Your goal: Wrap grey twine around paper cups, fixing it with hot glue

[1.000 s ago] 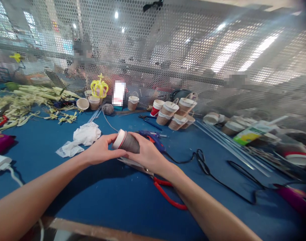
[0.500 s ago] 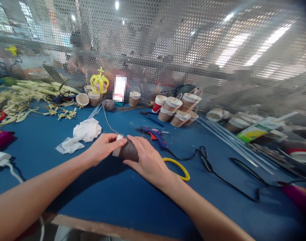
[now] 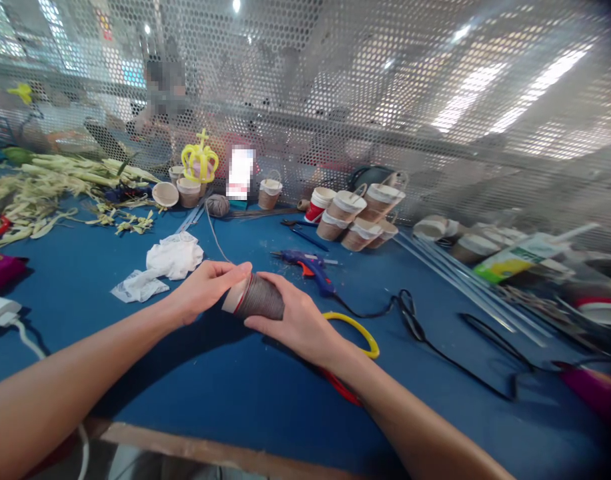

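Tilted on its side above the blue table, a paper cup (image 3: 261, 298) is wound with grey cord, leaving a pale band and a red line bare near its rim. My right hand (image 3: 298, 313) wraps round the cord-covered part, thumb below and fingers over the top. At the rim end, my left hand (image 3: 210, 287) grips the cup with its thumb along the upper side; its other fingers are partly hidden. A grey cord (image 3: 216, 237) runs from a ball of cord (image 3: 217, 206) down to the left fingers.
A blue glue gun (image 3: 310, 267) lies beyond the cup, its black cable trailing right. Yellow and red handles (image 3: 355, 330) lie by my right wrist. White crumpled tissue (image 3: 174, 256) is at left. Stacked cups (image 3: 348, 207) and a yellow crown (image 3: 199, 160) stand before the perforated screen.
The cup has turned slightly in my hands, showing more of the red line and wound side. My right hand has shifted a little right, and a red handle now shows below my right wrist.
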Demonstrator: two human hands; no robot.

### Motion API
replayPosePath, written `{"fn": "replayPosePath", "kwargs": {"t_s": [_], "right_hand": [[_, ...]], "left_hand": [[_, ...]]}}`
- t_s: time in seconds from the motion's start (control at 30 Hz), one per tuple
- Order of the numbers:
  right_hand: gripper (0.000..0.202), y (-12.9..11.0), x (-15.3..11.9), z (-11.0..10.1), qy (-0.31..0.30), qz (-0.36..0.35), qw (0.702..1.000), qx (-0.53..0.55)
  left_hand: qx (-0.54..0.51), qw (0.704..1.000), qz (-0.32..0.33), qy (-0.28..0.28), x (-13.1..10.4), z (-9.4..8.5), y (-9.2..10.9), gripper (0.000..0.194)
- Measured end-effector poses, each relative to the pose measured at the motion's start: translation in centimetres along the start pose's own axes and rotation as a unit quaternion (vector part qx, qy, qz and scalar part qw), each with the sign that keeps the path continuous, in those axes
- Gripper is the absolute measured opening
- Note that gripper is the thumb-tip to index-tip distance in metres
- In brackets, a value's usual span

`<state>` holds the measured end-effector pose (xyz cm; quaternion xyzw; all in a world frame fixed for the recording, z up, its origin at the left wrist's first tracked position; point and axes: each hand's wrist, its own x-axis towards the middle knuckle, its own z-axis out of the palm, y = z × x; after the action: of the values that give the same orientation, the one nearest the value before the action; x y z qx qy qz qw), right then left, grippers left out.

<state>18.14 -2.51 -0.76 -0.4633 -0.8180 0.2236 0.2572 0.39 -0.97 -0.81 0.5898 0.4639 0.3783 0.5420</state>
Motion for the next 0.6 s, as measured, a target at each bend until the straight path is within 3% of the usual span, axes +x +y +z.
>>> {"fn": "replayPosePath", "kwargs": {"t_s": [0.13,0.23,0.43,0.6], "right_hand": [[0.051,-0.21,0.08,-0.40,-0.006,0.068,0.997,0.046],[0.049,-0.03,0.09,-0.50,-0.015,0.054,0.998,0.038],[0.048,0.34,0.07,-0.91,-0.002,-0.011,0.999,0.051],[0.036,0.32,0.26,-1.04,0.016,0.021,0.994,0.105]], "left_hand": [[0.002,0.996,0.020,-0.081,-0.11,-0.32,0.33,0.033],[0.042,0.991,0.038,-0.118,-0.09,-0.39,0.39,0.028],[0.159,0.979,0.090,-0.096,-0.18,-0.17,0.37,0.024],[0.192,0.969,0.109,-0.110,-0.72,0.29,0.53,0.023]]}}
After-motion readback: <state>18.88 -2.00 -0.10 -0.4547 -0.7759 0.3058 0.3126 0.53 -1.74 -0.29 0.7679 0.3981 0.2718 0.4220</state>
